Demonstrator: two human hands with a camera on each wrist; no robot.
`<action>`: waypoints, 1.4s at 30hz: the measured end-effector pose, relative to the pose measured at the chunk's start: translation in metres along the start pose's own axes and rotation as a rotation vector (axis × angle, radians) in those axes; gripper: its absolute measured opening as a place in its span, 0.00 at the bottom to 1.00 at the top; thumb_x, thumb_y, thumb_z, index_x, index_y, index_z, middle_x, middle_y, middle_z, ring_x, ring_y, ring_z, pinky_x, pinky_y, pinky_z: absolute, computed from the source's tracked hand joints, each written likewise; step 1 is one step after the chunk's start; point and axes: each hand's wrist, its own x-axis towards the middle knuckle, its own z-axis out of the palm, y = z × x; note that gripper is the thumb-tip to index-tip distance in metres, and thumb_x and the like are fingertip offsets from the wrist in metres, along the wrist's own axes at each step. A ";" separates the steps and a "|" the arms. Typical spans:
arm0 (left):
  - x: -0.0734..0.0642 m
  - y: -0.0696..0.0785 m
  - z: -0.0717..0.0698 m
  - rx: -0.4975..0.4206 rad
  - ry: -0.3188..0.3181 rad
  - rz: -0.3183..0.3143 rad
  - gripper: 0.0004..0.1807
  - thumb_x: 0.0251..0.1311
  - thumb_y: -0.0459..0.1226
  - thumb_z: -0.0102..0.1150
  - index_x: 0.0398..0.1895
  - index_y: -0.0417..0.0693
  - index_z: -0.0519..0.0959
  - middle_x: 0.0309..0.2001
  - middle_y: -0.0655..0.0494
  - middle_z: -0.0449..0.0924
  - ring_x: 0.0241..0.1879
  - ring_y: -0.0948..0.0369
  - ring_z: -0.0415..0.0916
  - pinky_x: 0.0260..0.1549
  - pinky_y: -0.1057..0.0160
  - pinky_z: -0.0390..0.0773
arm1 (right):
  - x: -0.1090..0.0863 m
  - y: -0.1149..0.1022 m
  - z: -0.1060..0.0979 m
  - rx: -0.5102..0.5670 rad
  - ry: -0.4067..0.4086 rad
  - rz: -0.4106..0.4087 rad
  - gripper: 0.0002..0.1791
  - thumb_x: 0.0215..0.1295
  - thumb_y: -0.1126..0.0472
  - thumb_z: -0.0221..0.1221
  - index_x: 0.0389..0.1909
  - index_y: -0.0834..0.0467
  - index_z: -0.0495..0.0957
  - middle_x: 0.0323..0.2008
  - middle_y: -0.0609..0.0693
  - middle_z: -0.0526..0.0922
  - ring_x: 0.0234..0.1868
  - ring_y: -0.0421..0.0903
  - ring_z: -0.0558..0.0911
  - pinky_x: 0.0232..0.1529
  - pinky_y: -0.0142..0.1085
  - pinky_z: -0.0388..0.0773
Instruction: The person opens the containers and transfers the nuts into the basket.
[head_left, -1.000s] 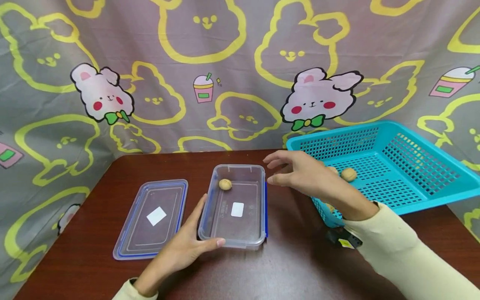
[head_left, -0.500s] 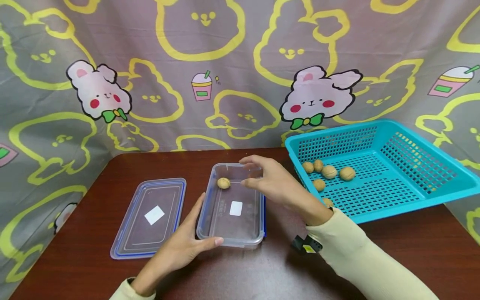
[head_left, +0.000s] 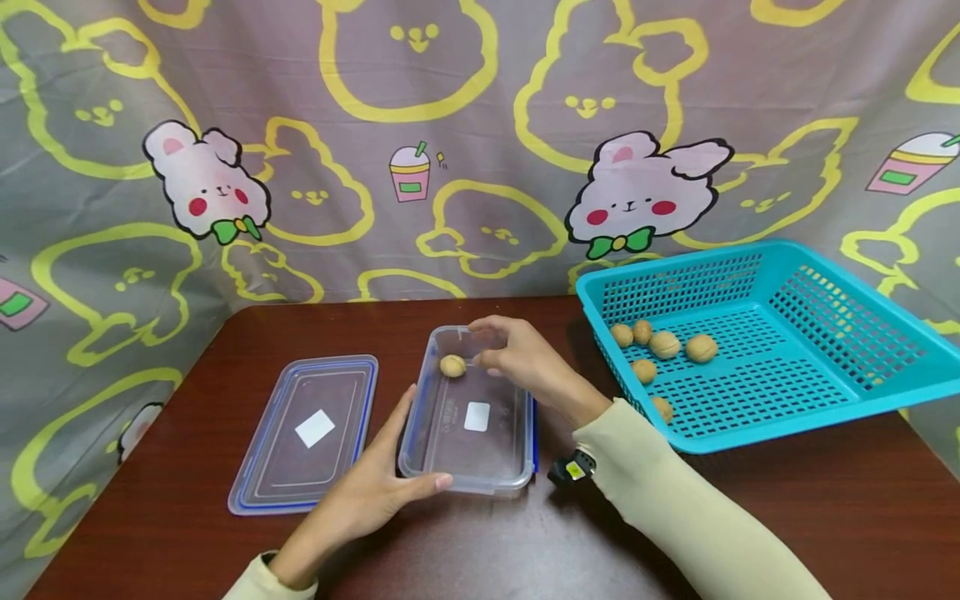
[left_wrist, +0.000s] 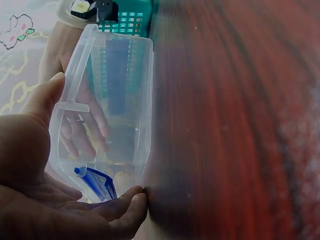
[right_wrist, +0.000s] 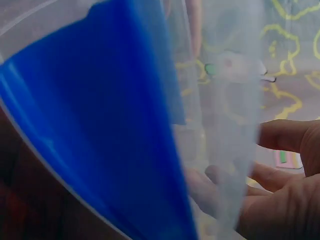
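Observation:
A clear plastic food container (head_left: 468,450) with blue latches sits on the table, one walnut (head_left: 452,366) inside near its far left corner. My left hand (head_left: 375,492) grips its near left side, thumb on the front rim; in the left wrist view, the left fingers (left_wrist: 127,210) curl at its lower edge. My right hand (head_left: 525,354) reaches over the right wall into the far end, thumb and fingers apart. Through the container's side in the left wrist view, the right fingers (left_wrist: 80,135) point down, with no walnut seen between them. A blue latch (right_wrist: 100,125) fills much of the right wrist view.
A clear lid (head_left: 300,475) with a blue seal lies left of the container. To the right stands a turquoise perforated basket (head_left: 795,375), several walnuts (head_left: 664,344) gathered at its left side. A patterned curtain (head_left: 480,142) hangs behind the table (head_left: 480,542).
My right hand has moved left from beside the basket to over and into the container's far end. The left hand, container and its walnut keep their places.

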 end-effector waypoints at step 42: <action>0.001 0.002 0.000 -0.029 -0.003 -0.008 0.65 0.59 0.49 0.77 0.87 0.57 0.37 0.86 0.45 0.38 0.82 0.42 0.47 0.78 0.31 0.48 | 0.030 0.011 0.023 0.266 -0.225 0.241 0.30 0.62 0.81 0.52 0.68 0.71 0.71 0.55 0.63 0.79 0.46 0.53 0.84 0.62 0.50 0.83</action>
